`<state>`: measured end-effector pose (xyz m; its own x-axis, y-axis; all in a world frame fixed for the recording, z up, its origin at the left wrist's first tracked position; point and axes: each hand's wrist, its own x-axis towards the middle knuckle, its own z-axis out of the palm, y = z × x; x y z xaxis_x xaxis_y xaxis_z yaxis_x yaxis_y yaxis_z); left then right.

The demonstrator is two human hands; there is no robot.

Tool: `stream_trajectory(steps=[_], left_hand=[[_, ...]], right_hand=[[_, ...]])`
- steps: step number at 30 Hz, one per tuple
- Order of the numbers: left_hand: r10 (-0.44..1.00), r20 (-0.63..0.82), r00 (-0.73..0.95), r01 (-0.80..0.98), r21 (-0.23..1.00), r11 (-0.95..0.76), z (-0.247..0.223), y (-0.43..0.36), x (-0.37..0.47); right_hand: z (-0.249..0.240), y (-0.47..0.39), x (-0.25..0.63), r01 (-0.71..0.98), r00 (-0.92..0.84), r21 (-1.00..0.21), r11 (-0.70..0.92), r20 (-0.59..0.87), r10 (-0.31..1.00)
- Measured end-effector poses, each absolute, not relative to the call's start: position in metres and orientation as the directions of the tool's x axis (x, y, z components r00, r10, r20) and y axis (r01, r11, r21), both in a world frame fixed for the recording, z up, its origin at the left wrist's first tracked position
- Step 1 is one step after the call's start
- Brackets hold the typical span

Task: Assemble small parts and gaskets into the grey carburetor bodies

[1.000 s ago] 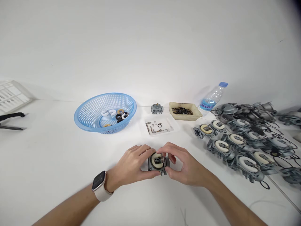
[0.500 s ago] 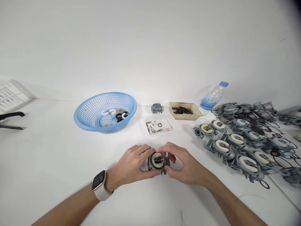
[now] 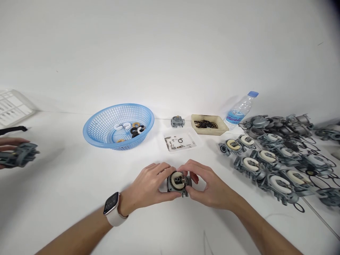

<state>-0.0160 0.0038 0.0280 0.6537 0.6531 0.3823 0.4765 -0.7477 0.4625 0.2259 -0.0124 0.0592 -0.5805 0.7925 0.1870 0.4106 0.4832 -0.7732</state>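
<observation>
A grey metal carburetor body (image 3: pixel 177 180) with a cream C-shaped float on top rests on the white table between my hands. My left hand (image 3: pixel 152 185), with a watch on the wrist, grips its left side, thumb at the front edge and fingers behind. My right hand (image 3: pixel 206 184) holds the right side, its thumb and forefinger at the float's hinge end. Whether a small pin is between those fingertips cannot be made out.
Behind are a blue basket (image 3: pixel 118 141) of floats, a clear tray (image 3: pixel 180 140) of small parts, a beige tray (image 3: pixel 210 131) of rings and a bottle (image 3: pixel 237 112). Several carburetors (image 3: pixel 268 159) crowd the right. Another person's hand (image 3: pixel 10 142) holds a metal part (image 3: pixel 20 154) at far left.
Another person's hand has come in at the left edge with a grey metal part, in front of the black-handled tool. My hands and the carburetor body have hardly moved.
</observation>
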Motion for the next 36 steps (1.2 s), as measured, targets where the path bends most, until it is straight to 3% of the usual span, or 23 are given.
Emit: stream_trajectory(steps=[32, 36], left_hand=[[0.645, 0.405, 0.648, 0.467, 0.458, -0.756, 0.0270, 0.0034, -0.0166], [0.654, 0.491, 0.575, 0.385, 0.543, -0.746, 0.0266, 0.0045, -0.0225]], right_hand=[[0.0615, -0.0137, 0.2265, 0.455, -0.567, -0.737, 0.501, 0.194, 0.801], [0.0583, -0.0171, 0.2182, 0.548, -0.558, -0.660, 0.513, 0.168, 0.813]])
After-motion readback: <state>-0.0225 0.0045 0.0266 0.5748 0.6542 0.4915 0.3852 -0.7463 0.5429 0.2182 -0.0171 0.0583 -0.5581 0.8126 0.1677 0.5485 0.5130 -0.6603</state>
